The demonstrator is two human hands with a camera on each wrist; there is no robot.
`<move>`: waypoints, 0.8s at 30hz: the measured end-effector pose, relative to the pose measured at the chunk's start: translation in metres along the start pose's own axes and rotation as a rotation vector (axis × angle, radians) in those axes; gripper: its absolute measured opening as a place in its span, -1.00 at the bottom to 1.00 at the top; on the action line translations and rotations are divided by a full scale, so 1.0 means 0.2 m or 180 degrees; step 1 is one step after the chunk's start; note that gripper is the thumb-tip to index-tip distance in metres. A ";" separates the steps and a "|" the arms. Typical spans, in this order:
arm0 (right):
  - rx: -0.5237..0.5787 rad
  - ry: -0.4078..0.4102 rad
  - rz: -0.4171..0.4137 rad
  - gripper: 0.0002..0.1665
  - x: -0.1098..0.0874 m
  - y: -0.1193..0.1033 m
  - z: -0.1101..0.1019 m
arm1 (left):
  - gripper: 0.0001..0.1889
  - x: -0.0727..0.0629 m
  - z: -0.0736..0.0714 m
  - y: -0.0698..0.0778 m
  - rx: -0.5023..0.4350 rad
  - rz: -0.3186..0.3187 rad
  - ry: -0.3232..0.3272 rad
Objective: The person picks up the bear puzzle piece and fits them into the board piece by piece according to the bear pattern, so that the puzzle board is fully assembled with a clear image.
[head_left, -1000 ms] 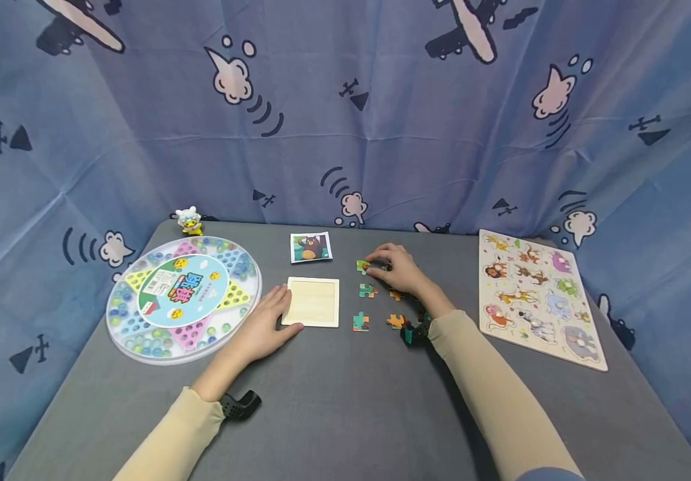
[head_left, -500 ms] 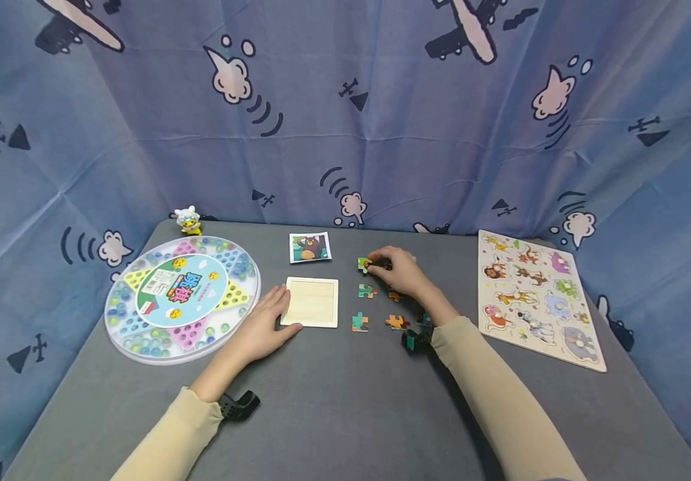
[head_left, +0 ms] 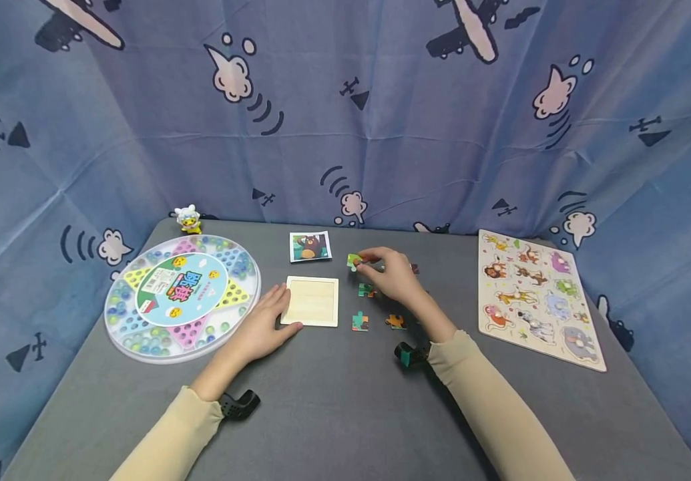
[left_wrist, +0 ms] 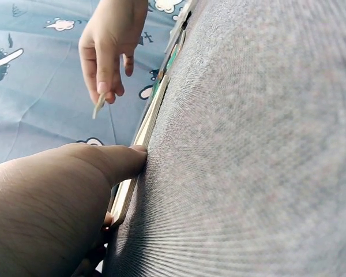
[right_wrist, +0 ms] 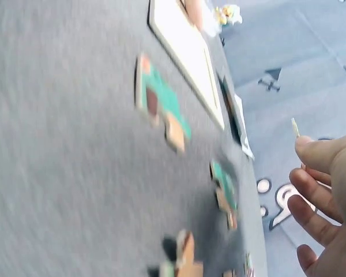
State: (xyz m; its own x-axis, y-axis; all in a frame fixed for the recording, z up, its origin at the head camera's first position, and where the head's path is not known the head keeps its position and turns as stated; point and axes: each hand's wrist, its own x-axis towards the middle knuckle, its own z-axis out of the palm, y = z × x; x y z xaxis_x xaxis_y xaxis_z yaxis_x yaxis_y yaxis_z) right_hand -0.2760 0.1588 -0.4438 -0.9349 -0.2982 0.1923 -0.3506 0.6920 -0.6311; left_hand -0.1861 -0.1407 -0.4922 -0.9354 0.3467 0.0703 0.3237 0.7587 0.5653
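I have a grey, cloth-textured table [head_left: 327, 401] backed by a blue curtain [head_left: 315, 73] printed with planes and clouds. The person's right hand [head_left: 392, 275] pinches a puzzle piece [head_left: 353, 261] above the tabletop, right of the picture card [head_left: 310, 246]. The left hand [head_left: 264, 327], fingers straight and thumb spread, touches the wooden tray [head_left: 312, 302]. I see loose pieces [head_left: 360, 322] right of it, a round game board [head_left: 183, 290] left, an animal board [head_left: 540, 300] far right.

In the right wrist view, some puzzle pieces [right_wrist: 163, 103] are blurred.
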 end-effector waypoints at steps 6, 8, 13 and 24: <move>0.0034 0.0049 0.0002 -0.57 -0.02 -0.08 0.04 | -0.15 0.00 0.00 0.00 0.0045 0.0029 0.0028; 0.0085 0.0063 -0.0011 -0.58 -0.03 -0.10 0.06 | -0.15 0.01 0.01 -0.01 0.0048 0.0023 0.0021; 0.0117 0.0044 -0.0075 -0.58 -0.02 -0.13 0.12 | -0.14 0.01 0.01 0.00 0.0048 -0.0019 -0.0041; 0.0199 -0.0122 -0.0033 -0.60 0.01 -0.16 0.26 | -0.14 0.01 0.00 0.00 0.0026 -0.0005 -0.0052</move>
State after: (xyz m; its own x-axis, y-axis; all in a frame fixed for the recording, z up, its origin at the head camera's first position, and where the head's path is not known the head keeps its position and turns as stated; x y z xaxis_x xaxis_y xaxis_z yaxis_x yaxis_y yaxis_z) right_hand -0.2644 0.1014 -0.4617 -0.9281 -0.3309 0.1708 -0.3549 0.6468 -0.6751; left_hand -0.1884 -0.1402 -0.4925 -0.9334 0.3544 0.0559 0.3234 0.7637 0.5587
